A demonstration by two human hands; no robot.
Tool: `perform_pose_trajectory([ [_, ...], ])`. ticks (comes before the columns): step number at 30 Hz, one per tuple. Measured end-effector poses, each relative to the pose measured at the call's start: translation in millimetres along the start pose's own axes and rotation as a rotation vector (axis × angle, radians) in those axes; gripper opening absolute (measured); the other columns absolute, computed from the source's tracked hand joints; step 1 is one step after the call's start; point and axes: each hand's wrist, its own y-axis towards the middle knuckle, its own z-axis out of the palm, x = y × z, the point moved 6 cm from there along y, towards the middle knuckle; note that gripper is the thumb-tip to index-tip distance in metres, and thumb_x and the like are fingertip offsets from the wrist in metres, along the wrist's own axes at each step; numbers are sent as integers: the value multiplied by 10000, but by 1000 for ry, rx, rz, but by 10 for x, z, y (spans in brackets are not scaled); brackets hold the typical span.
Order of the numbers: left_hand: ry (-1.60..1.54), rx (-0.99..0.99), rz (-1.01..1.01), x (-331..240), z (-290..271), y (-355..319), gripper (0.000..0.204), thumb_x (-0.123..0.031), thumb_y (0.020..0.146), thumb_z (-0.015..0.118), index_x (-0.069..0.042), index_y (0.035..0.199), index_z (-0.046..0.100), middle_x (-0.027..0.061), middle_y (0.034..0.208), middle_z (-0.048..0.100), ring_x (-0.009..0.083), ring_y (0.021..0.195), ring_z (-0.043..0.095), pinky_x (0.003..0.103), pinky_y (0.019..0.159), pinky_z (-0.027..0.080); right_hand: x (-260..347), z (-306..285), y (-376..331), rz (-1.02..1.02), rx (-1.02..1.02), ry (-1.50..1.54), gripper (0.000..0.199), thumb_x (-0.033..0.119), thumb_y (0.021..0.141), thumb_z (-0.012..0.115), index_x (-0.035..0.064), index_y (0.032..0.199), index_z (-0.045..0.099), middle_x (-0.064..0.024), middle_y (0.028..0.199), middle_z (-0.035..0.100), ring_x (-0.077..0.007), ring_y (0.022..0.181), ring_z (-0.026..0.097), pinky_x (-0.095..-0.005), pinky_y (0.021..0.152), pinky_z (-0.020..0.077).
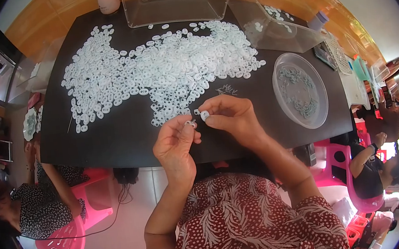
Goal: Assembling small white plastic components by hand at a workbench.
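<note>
Apparently 1 piece (204,115) per hand (176,144) (231,114)

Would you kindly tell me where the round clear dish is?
In the head view, the round clear dish sits on the right side of the dark table, right of the right hand.

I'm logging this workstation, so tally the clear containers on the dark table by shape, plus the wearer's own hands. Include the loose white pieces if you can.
Rectangular clear bins: 2
Round clear tray: 1
Left hand and right hand: 2
Total: 5

Loose white pieces: too many and overlapping to count; left out.
</note>
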Motion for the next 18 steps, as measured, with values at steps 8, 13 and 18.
perform_pose_trajectory([
  [8, -71, -51, 24, 68, 20, -78, 117, -33, 910, 593, 31, 1007, 586, 88, 860, 632, 134, 736, 611, 267, 683, 529, -126, 198, -174, 194, -228, 385, 118, 2, 852, 629, -35, 958, 592, -76, 826, 653, -103, 734, 612, -229, 673, 497],
  [13, -86, -82, 41, 29, 40, -88, 94, -1, 909, 585, 34, 996, 585, 92, 843, 636, 154, 712, 615, 279, 701, 530, -144, 208, -245, 110, -272, 429, 111, -2, 864, 623, -28, 965, 587, -86, 844, 656, -114, 750, 627, -239, 687, 513],
  [18, -89, -69, 56, -10, 17, -77, 94, 8, 911, 577, 39, 999, 582, 95, 846, 636, 159, 726, 622, 285, 714, 532, -66, 200, -294, -87, -271, 185, 128, -35, 860, 625, -13, 980, 586, -66, 854, 662, -101, 786, 641, -216, 689, 506],
])
